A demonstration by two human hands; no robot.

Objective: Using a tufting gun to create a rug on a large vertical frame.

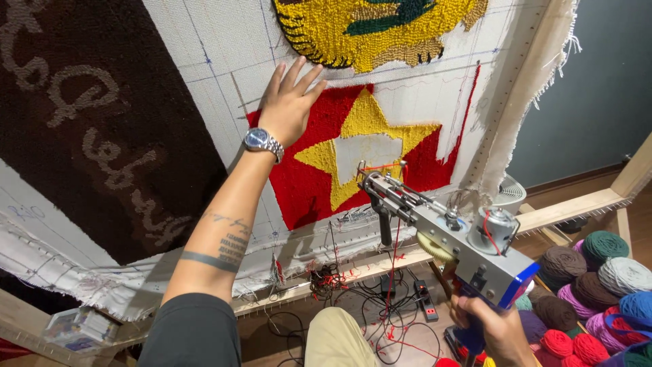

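Observation:
My left hand (288,102) presses flat, fingers spread, on the stretched white tufting cloth (224,54) at the upper left corner of a red tufted field (305,183); a steel wristwatch (263,143) is on that wrist. A yellow star (353,129) with an untufted white centre sits in the red field. My right hand (492,329) grips the blue handle of a grey tufting gun (448,234), low at the right. The gun's needle tip (363,173) points at the star's lower middle, threaded with red yarn. Above is a yellow and green tufted emblem (373,27).
A dark brown tufted panel with beige script (88,115) fills the left. A wooden frame (577,204) holds the cloth. Several yarn cones (584,285) in brown, green, grey, blue and red stand at the lower right. Cables and a power strip (421,299) lie on the floor.

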